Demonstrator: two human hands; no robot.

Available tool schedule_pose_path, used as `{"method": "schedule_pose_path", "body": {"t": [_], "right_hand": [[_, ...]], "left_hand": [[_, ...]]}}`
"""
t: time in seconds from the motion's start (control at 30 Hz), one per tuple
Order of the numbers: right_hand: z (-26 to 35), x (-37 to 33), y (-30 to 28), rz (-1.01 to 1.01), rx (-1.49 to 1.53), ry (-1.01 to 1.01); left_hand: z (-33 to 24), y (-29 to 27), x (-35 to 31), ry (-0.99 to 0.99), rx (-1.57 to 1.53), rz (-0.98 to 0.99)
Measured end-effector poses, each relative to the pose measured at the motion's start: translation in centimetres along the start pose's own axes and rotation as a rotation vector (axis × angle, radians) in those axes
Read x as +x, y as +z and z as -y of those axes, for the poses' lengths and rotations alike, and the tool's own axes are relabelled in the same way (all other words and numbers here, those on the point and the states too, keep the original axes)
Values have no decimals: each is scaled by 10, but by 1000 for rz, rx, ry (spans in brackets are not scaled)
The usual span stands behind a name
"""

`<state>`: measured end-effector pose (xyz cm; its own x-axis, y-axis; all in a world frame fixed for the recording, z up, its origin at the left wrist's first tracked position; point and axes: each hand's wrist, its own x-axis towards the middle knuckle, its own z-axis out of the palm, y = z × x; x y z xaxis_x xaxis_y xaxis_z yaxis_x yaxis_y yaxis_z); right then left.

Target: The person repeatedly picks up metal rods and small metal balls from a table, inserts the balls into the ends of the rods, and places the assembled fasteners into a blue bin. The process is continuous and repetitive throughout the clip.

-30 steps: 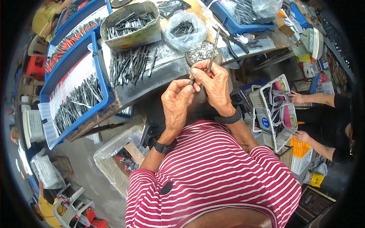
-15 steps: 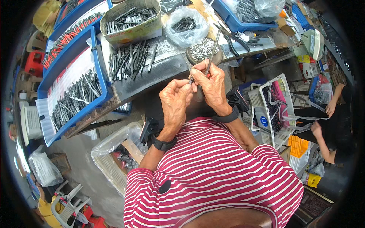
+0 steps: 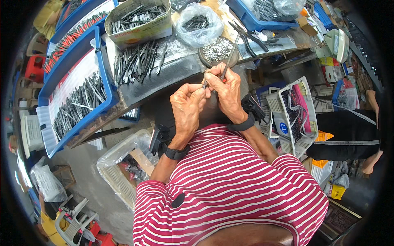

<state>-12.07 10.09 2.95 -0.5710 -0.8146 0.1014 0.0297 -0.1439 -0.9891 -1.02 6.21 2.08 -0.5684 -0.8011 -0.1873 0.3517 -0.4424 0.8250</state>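
In front of my chest, close to the bench edge, my left hand [image 3: 188, 107] is closed in a pinch on a small dark piece [image 3: 205, 85]; its shape is mostly hidden by the fingers. Touching the same piece from the right are the fingertips of my right hand [image 3: 226, 91], which is closed on a slim metal rod-like tool [image 3: 232, 53]. That tool slants up and away over a round dish [image 3: 211, 62] of small silvery bits. A spot of red shows at my right palm.
Dark slender metal pieces [image 3: 137, 61] lie on the bench, below a carton [image 3: 141, 35] of more. A clear bag [image 3: 198, 25] and black-handled pliers [image 3: 249, 41] lie beyond. At left stands a blue tray [image 3: 107, 71]; at right, a basket [image 3: 292, 137] and another person's dark clothing [image 3: 344, 137].
My hands keep the same grip and have barely moved. The other person's arms at the right have drawn back from the basket, and dark cloth with pale stripes now spreads there.
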Motion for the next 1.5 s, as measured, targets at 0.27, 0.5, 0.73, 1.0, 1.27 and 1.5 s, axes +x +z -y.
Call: {"method": "schedule_pose_path", "body": {"t": [0.27, 0.5, 0.73, 1.0, 1.27, 1.5], "right_hand": [[-8, -5, -2, -18, 29, -6], [-21, -2, -5, -42, -18, -18], [-24, 5, -5, -28, 110, 5], [-18, 8, -6, -48, 114, 49], [-13, 15, -18, -46, 153, 63], [-12, 23, -51, -166, -68, -4]], "left_hand": [[5, -2, 3, -8, 41, 13], [8, -6, 10, -83, 44, 24], [8, -8, 18, -76, 30, 57], [4, -3, 25, -52, 70, 62], [2, -8, 29, 10, 141, 85], [5, -12, 30, 45, 91, 66]]}}
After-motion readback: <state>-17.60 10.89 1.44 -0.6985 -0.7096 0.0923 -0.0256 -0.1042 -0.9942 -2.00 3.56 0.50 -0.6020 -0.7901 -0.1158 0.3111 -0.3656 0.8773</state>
